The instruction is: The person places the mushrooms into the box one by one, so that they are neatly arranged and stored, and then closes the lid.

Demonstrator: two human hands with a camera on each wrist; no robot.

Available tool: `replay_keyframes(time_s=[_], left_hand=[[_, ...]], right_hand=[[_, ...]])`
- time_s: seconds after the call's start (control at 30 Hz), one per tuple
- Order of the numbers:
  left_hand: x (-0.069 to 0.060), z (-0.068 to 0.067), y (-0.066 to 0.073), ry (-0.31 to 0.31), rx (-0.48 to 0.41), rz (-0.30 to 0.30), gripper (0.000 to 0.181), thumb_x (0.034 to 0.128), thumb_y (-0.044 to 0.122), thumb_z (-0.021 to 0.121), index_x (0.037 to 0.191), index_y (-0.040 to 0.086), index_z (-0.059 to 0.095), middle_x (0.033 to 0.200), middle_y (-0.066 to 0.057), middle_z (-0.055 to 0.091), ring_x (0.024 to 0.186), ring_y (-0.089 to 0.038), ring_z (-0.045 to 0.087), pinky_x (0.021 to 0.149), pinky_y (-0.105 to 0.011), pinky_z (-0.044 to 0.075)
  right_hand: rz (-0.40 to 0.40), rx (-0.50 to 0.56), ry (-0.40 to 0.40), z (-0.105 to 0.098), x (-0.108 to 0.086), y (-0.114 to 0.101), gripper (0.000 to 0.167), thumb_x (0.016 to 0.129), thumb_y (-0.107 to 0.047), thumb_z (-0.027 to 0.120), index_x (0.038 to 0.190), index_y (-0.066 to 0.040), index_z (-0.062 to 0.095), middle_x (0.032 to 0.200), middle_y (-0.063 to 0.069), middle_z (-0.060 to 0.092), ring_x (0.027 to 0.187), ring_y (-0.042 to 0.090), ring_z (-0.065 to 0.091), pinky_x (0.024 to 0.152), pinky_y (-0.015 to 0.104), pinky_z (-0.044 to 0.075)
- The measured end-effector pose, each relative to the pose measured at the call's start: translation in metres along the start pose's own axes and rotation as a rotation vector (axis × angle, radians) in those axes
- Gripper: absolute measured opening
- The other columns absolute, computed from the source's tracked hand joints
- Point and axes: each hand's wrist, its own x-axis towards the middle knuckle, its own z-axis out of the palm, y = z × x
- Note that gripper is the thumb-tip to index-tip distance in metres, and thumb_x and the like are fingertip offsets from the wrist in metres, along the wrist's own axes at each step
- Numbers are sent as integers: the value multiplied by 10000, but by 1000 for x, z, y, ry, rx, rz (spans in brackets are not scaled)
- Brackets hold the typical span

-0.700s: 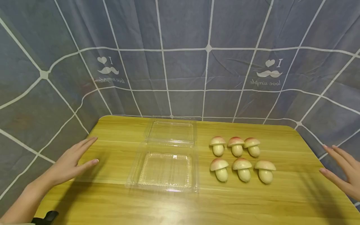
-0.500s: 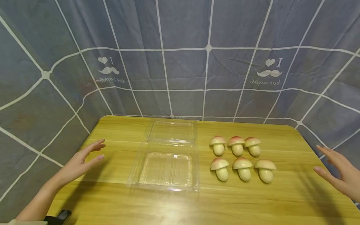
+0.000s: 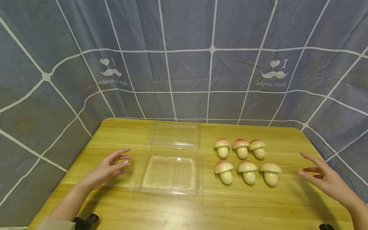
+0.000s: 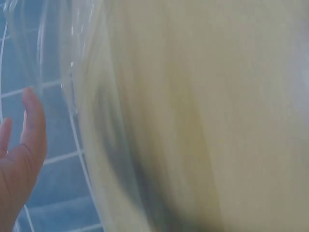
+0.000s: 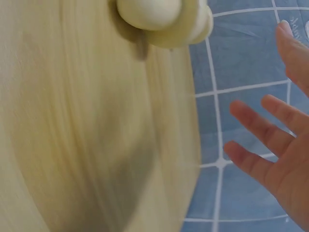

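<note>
A clear plastic clamshell box point(image 3: 169, 191) lies opened flat on the table, its lid point(image 3: 175, 144) toward the back. Just left of the box my left hand point(image 3: 107, 167) hovers with relaxed, slightly bent fingers, holding nothing. To the right of the box, several mushroom-shaped pieces point(image 3: 248, 172) with pinkish caps and pale stems lie in two rows. My right hand point(image 3: 323, 175) is above the table, to the right of them, its fingers spread and nothing in it. The right wrist view shows one mushroom-shaped piece point(image 5: 152, 14) at its top, apart from the fingers point(image 5: 258, 125).
The wood-grain table point(image 3: 161, 212) ends at a grey-blue curtain point(image 3: 189, 73) with white grid lines, which closes in the back and both sides. A black wrist strap part point(image 3: 86, 221) shows near the left sleeve point(image 3: 54, 224).
Both hands have moved inward over the table, the left one rightward toward the box and the right one leftward toward the mushroom-shaped pieces. Box and pieces stay in place.
</note>
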Motion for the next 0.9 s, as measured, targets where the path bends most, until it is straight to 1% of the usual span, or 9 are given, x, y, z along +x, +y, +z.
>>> replay_keyframes(time_s=[0.07,0.17,0.23,0.3,0.43,0.63,0.73,0.9], left_hand=[[4,5,-3,-12,-40,-13,521,964,117,512,1431,48,290,1350,-321,309,1108,-194,540,852,-367,493],[10,12,-6,-33,-74,-20,527,960,109,519,1430,41,291,1351,-318,309,1101,-188,540,847,-342,495],[13,15,-8,-48,-89,-26,538,960,107,517,1434,30,274,1354,-325,296,1098,-191,541,846,-329,494],[15,18,-9,-58,-100,-29,561,960,105,516,1439,4,240,1355,-334,286,1097,-206,541,848,-322,493],[18,22,-9,-53,-102,-48,595,953,115,534,1443,-1,217,1342,-327,312,1081,-231,548,846,-325,492],[20,23,-10,-40,-95,-60,585,945,116,550,1440,29,253,1320,-290,362,1064,-215,548,836,-333,493],[21,23,-10,-44,-99,-61,580,946,113,547,1439,26,254,1328,-295,348,1063,-208,546,833,-322,493],[23,24,-11,-48,-111,-71,598,945,112,548,1434,-13,228,1344,-312,309,1059,-210,538,821,-306,497]], right_hand=[[3,52,-10,6,0,1,733,901,-110,622,1499,-198,207,1337,-274,214,929,-183,437,616,195,473],[-11,126,-21,14,2,2,721,894,-59,617,1492,-193,237,1312,-283,255,935,-147,486,632,191,479],[-15,164,-26,19,2,3,720,887,-35,618,1488,-191,253,1277,-313,275,936,-133,507,638,184,482],[-18,206,-41,23,3,2,714,886,-16,611,1486,-164,254,1258,-335,282,943,-113,525,658,180,490],[-19,270,-70,30,3,1,701,893,1,592,1486,-147,250,1262,-343,292,953,-88,543,677,197,503],[-28,312,-75,39,3,-1,689,890,9,593,1479,-123,261,1265,-332,316,958,-58,562,692,190,499],[-29,321,-73,44,4,-1,684,886,8,599,1474,-110,269,1259,-329,330,956,-45,571,704,181,495],[-8,342,-65,51,4,-2,658,886,-6,607,1458,-73,289,1242,-323,346,937,-41,580,709,180,492]])
